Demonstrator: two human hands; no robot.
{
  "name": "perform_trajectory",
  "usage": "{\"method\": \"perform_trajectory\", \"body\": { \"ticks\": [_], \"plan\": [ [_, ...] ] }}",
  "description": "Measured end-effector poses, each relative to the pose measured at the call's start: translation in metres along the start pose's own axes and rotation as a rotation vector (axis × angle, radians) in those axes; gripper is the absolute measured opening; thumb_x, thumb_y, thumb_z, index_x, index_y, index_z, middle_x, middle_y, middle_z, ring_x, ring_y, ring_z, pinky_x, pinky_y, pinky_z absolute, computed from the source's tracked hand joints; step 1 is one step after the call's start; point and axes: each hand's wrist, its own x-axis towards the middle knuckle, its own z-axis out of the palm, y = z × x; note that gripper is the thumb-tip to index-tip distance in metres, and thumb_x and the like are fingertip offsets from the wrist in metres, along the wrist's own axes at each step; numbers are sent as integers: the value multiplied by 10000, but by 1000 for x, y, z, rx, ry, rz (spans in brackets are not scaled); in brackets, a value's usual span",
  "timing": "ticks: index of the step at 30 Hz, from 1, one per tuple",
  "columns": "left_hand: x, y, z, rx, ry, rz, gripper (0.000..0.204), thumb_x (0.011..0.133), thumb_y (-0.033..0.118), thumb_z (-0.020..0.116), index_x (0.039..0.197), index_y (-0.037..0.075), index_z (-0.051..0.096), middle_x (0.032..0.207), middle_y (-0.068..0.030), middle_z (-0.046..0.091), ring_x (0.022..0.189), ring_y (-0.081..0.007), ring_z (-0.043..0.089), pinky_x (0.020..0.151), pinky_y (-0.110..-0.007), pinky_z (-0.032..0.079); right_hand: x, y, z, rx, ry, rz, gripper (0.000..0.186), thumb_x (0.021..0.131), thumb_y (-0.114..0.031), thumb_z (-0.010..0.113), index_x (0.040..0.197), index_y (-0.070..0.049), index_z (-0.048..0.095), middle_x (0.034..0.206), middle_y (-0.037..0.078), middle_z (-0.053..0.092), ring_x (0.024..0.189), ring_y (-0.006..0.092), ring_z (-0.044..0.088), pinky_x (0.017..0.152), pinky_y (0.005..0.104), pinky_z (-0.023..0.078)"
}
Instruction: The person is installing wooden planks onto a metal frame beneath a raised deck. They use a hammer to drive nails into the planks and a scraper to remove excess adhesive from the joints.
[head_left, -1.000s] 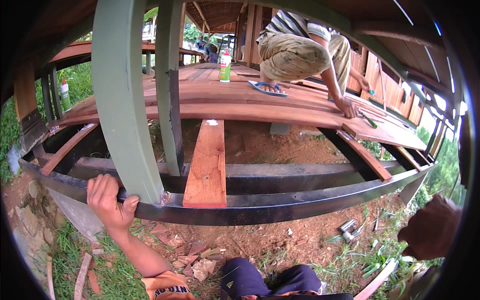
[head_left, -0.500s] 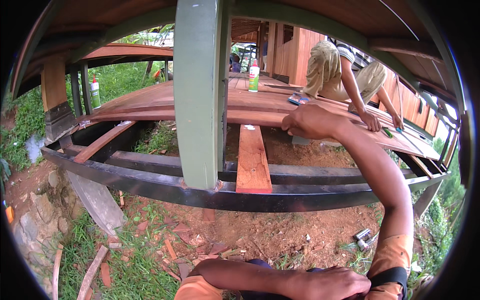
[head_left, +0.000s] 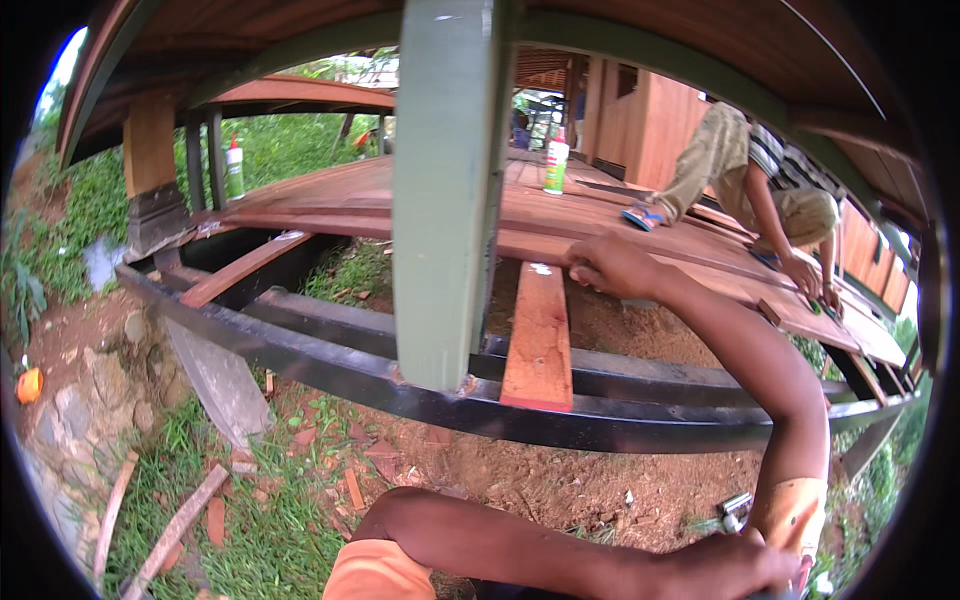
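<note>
front deck board [head_left: 533,243] just past the short plank [head_left: 537,335] looks stiff, kinda heavy, best grabbed by the edge; right hand [head_left: 615,266] curls beside it, left hand [head_left: 722,562] by the sleeve [head_left: 788,512], can't tell either grip

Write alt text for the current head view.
Person's right hand is at the front edge of reddish deck boards, right of a green post, with the left hand down by the right sleeve. A co-worker crouches on the boards beyond.
</note>
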Motion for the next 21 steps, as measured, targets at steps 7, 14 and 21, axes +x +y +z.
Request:
{"method": "perform_trajectory", "body": {
  "ticks": [7,14,21],
  "plan": [
    [-41,10,-36,510,135,301,286,893,289,754,884,60,583,859,-111,635,790,-279,652,705,-418,499,-6,-7,31,627,34,300,191,1012,-149,692,1102,20,701,889,32,700,765,93,668,665,275,600],
    [-212,51,-126,1458,1136,105,326,853,232,816,684,56,599,667,-72,560,600,-263,549,577,-402,413,-8,17,65,812,105,362,155,1018,-114,684,1099,17,689,898,39,686,778,98,671,712,271,612],
    [-261,40,-150,1783,1121,-575,468,904,476,690,679,74,613,643,-113,597,641,-326,620,621,-432,414,-17,17,62,1054,56,328,183,1042,-145,655,1106,26,665,963,65,697,834,136,722,747,293,634]
  ]
}}
